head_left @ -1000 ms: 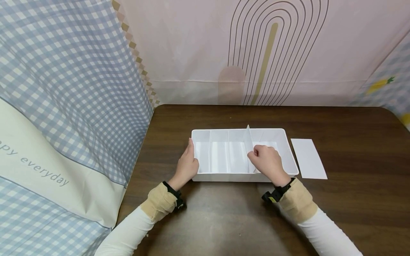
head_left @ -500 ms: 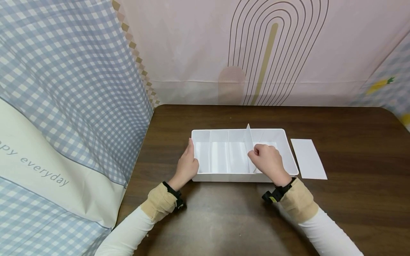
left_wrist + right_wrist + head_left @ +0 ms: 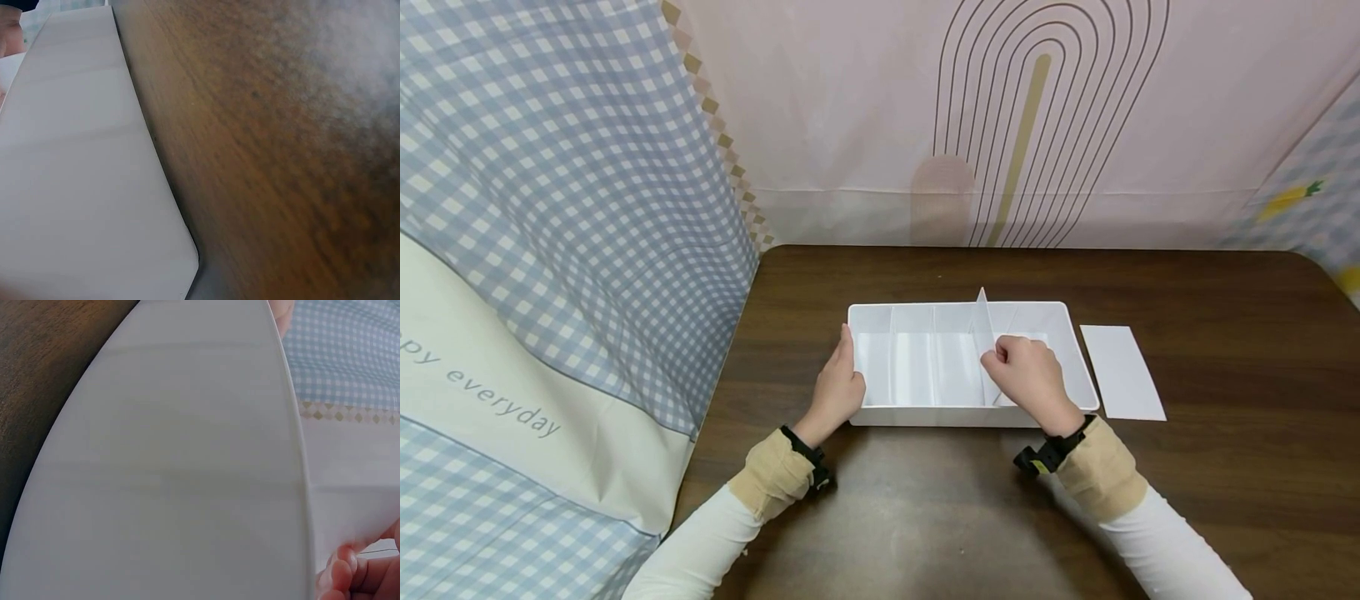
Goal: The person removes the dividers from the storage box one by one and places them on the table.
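Observation:
A white divided tray lies lengthwise on the table, with upright partitions across its left part. My left hand rests along its left end, fingers straight against the outer wall. My right hand is over the right part, fingers curled, and pinches a thin white divider. This divider stands crosswise, its far top corner above the tray's rim. In the right wrist view the pinching fingertips show beyond the tray's near wall. The divider's lower edge is hard to make out.
A loose white flat panel lies on the brown wooden table, just right of the tray. A checked blue cloth hangs at the left, and a pink patterned curtain closes off the back.
The divider's far corner has risen slightly above the tray's rim, and my right hand has shifted up a little with it. The left hand, tray and loose panel stay put.

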The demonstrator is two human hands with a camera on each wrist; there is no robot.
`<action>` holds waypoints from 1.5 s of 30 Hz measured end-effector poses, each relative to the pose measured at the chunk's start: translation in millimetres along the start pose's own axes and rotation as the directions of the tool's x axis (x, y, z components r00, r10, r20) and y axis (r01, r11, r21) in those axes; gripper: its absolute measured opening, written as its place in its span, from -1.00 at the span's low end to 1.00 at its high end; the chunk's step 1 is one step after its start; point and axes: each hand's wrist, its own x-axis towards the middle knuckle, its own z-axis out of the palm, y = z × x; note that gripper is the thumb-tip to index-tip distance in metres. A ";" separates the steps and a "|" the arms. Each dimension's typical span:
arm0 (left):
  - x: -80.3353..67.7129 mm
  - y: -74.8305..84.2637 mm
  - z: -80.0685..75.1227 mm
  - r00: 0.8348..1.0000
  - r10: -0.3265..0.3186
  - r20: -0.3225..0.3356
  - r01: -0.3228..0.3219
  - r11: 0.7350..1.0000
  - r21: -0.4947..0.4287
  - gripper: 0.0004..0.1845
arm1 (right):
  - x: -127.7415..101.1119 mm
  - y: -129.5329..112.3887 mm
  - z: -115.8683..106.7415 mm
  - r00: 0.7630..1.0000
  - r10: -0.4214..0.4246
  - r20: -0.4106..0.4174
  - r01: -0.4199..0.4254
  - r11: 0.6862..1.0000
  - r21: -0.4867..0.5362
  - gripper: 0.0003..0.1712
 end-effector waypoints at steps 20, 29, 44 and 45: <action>0.1 -0.2 -0.2 1.000 0.002 -0.002 -0.002 1.000 -0.009 -0.26 | 0.9 -4.9 -7.7 1.000 -0.011 -0.021 0.011 1.000 -0.009 -0.68; 0.6 -0.8 0.6 1.000 -0.005 -0.001 0.005 1.000 -0.002 -0.26 | 0.5 -5.6 -9.9 0.999 -0.019 -0.030 0.019 1.000 -0.004 -0.69; 0.9 -0.4 -0.1 1.000 -0.007 0.001 0.007 1.000 0.015 -0.26 | -0.9 -7.2 -14.4 0.998 -0.035 -0.055 0.035 0.999 0.009 -0.68; 0.8 -0.3 -0.3 1.000 -0.008 0.002 0.008 1.000 0.015 -0.26 | -0.8 -7.3 -14.8 0.998 -0.034 -0.056 0.035 0.999 0.009 -0.68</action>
